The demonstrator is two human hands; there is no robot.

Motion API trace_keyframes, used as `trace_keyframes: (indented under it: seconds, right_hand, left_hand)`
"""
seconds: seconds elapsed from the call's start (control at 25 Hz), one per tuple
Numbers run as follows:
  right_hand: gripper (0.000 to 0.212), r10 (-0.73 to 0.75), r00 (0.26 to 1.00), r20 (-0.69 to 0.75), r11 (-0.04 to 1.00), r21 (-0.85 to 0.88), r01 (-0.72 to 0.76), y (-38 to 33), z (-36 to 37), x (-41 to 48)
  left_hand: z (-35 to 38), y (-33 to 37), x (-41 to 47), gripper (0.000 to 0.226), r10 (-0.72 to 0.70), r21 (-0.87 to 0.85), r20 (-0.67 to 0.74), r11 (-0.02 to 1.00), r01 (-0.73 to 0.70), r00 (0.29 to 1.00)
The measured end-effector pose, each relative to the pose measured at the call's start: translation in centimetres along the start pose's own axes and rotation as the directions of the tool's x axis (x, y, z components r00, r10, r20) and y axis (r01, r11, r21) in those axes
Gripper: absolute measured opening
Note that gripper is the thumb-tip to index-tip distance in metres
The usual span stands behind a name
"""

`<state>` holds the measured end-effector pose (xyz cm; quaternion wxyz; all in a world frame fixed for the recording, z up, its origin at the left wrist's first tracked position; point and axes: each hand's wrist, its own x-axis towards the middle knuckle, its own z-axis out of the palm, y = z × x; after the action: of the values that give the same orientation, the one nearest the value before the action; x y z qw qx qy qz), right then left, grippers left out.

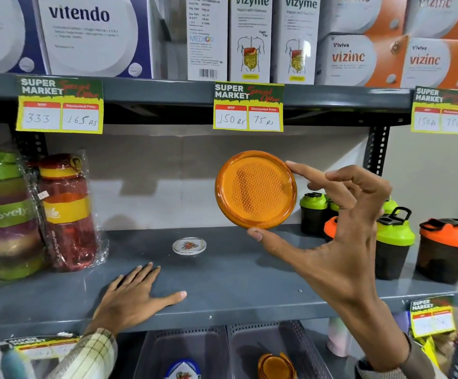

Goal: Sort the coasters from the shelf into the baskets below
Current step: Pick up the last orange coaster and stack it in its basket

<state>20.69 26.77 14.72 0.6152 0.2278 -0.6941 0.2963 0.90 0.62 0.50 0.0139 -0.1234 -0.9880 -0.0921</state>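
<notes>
My right hand (pixel 340 242) holds a round orange coaster (pixel 255 190) upright by its rim, thumb below and fingers on its right side, above the grey shelf (pixel 222 283). A small white coaster with a red pattern (pixel 189 245) lies flat on the shelf, left of and below the orange one. My left hand (pixel 137 294) rests flat on the shelf's front part, fingers spread, holding nothing. Below the shelf stand two grey baskets: the left basket (pixel 154 348) holds a white patterned coaster (pixel 184 372), the right basket (pixel 304 343) holds orange coasters (pixel 275 366).
Wrapped bottles, a red one (pixel 66 212) and a green one (pixel 6 214), stand at the shelf's left. Green-lidded and orange-lidded shakers (pixel 392 242) crowd the right. Price tags (pixel 248 106) hang from the upper shelf, which carries medicine boxes.
</notes>
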Motion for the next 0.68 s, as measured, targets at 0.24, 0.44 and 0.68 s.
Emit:
trace_keyframes:
  seconds: [0.24, 0.44, 0.68]
  right_hand:
    - [0.085, 0.172, 0.976, 0.132, 0.985, 0.002, -0.174, 0.3, -0.2, -2.3]
    - [0.066, 0.346, 0.852, 0.394, 0.924, 0.017, -0.383, 1.0, -1.6, -9.2]
    - [0.055, 0.555, 0.614, 0.562, 0.779, -0.091, -0.621, 3.7, -3.2, -20.3]
  left_hand:
    - [0.1, -0.2, 0.0, 0.136, 0.011, -0.021, -0.024, 1.000, -0.011, 1.000]
    - [0.3, -0.1, -0.1, 0.140, 0.008, -0.019, 0.013, 1.000, -0.008, 1.000]
    - [0.4, -0.2, 0.6, 0.136, 0.009, -0.010, 0.013, 1.000, -0.009, 1.000]
